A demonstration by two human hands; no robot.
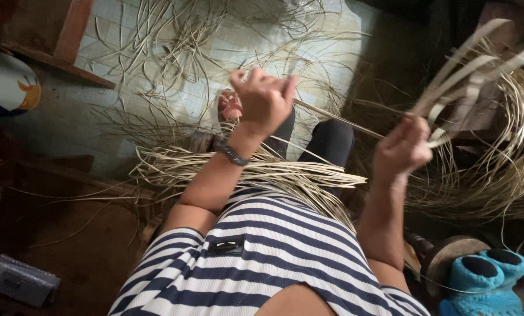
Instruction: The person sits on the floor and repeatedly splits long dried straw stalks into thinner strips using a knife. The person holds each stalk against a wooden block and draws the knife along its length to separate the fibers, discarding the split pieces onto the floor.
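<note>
Head view: worn on your head, facing steeply down over your striped shirt.
Range: close, within arm's reach.
Backdrop: tiled floor.

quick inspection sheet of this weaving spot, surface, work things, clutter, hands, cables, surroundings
surface: pale tiled floor, strewn with loose cane strands.
job's things: one thin cane strip stretched between both hands; bundle of cane strips lying across the lap; coil of cane at the right.
clutter: small grey box on the dark floor at lower left; blue plush toy at lower right.
grippers: left hand closed on the strip, beaded bracelet on its wrist; right hand closed on the strip and on a fan of flat strips.
cables: nothing seen.
surroundings: wooden beam at upper left; a sandalled foot on the tiles.
</note>
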